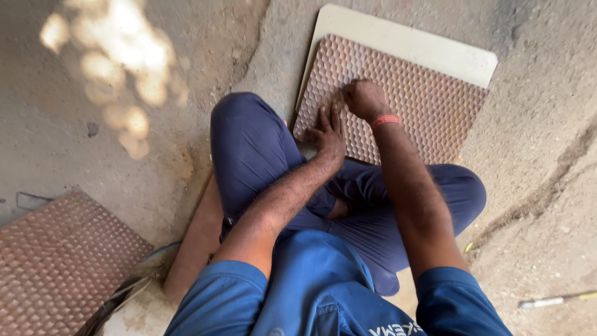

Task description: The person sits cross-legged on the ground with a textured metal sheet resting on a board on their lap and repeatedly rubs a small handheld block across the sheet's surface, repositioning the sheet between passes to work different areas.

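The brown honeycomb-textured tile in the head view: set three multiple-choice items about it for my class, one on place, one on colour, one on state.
1. Where does the brown textured tile lie?
A. On top of a cream tile
B. Leaning against a wall
C. Across the person's lap

2. What colour is the band on the right wrist?
A. Green
B. Red
C. White

3. How is the left hand placed?
A. Lifted in the air
B. Gripping a hammer
C. Flat, fingers spread on the tile

Answers:
1. A, the cream tile shows beyond the brown one's far edge.
2. B, the wristband behind the right hand is red.
3. C, its palm presses on the tile's near corner, while the right hand is curled into a fist on the surface.
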